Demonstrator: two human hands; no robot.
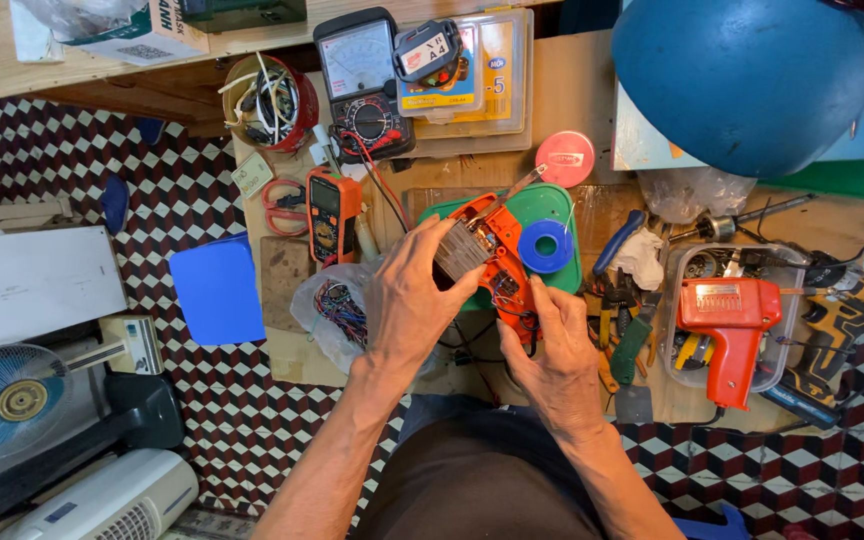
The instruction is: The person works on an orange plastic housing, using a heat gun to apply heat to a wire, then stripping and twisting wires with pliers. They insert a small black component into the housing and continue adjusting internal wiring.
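Between the two hands, just above the desk's near edge, an opened orange soldering gun (492, 262) is being held with its innards facing up. The left hand (407, 300) is curling its fingers (439, 250) around the grey transformer block at the tool's upper end, closed firmly on it, seemingly to keep the body from rolling. The right hand (552, 355) is pinching its fingers (537, 305) at the lower end of the orange shell, where thin dark wires are trailing out; whether they are gripping a wire or the shell edge itself is hard to tell from this angle.

Under the tool, a green tray (552, 205) is carrying a blue spool of solder (545, 246), kept within easy reach. A clear bag of coloured wires (337, 310) is lying just left of the left wrist. Farther left, an orange digital multimeter (333, 212) is resting beside red-handled scissors (280, 205), and a black analogue meter (364, 85) is standing above them. To the right, a second, closed orange soldering gun (732, 325) is lying in a clear plastic tub (677, 365), with pliers (617, 300) between it and the hands. The wooden desk (572, 90) is crowded throughout.
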